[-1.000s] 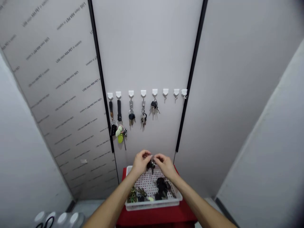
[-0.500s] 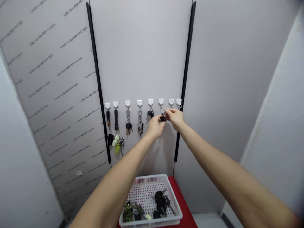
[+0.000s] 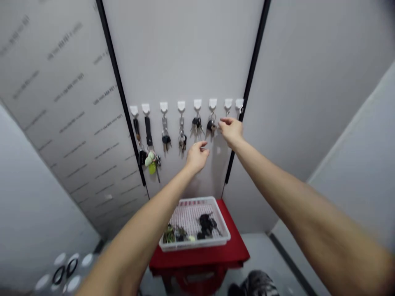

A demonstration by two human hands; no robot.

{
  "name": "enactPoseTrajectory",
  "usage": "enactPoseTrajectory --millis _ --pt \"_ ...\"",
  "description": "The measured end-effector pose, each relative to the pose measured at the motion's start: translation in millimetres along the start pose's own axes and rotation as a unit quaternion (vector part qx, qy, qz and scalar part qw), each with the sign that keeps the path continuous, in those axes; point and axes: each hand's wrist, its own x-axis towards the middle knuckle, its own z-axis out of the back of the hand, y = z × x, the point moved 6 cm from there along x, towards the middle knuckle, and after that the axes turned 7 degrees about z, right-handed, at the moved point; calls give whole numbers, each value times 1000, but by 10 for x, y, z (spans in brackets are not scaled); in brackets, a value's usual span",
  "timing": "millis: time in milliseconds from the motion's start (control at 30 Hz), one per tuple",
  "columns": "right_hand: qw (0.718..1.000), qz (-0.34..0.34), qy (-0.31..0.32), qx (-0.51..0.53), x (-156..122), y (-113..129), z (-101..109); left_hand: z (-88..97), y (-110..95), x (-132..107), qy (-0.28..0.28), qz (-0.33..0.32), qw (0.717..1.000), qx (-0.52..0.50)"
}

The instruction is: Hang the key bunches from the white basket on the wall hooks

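Observation:
A bunch of keys (image 3: 211, 125) with black heads hangs by its ring from a white wall hook (image 3: 212, 104). Just to the right of it is my right hand (image 3: 231, 130), its fingers slightly apart and nothing visible between them. My left hand (image 3: 197, 157) hovers lower and to the left, thumb and fingers parted, holding nothing. Above that hand, another key bunch (image 3: 196, 123) hangs on the neighbouring hook (image 3: 197, 105). Farther left hang key bunches on metal clips (image 3: 166, 139), a black strap (image 3: 148, 132) with green charms (image 3: 151, 161), and a car key fob (image 3: 142, 158).
Below my hands, a white perforated basket (image 3: 226, 236) with several keys (image 3: 207, 225) stands on a red-covered stool (image 3: 236, 246). Two more white hooks (image 3: 228, 103) are at the right of the row, beside a black vertical strip (image 3: 251, 65). White round objects (image 3: 74, 283) lie lower left.
Both hands have let go of the key bunch, which now hangs on its hook. My left hand has drawn down and away, the right slightly aside. The view has tilted downward.

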Motion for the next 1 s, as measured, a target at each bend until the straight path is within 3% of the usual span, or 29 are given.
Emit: enactPoseTrajectory --millis 67,133,267,367,467,700,900,1000 --pt "998 -17 47 -38 -416 -88 5 -98 398 -267 30 47 998 -26" --pt "982 -25 173 -71 -991 -169 -70 -217 847 -607 65 97 992 -36" --pt "876 5 458 -150 -2240 -330 -198 -423 1595 -1266 143 185 972 -31" --pt "818 41 526 -228 -2710 -425 -171 -454 1823 -1501 167 206 964 24" --pt "808 47 522 -270 -2812 -431 -165 -426 1832 -1519 165 196 961 104" --pt "819 48 489 -296 -2840 -359 -276 -509 1875 -1440 194 175 936 238" --pt "830 35 486 -272 -2877 -442 -275 -491 1871 -1407 153 163 945 237" --pt "855 24 454 -252 -2844 -441 -243 -447 1779 -1374 132 141 961 199"
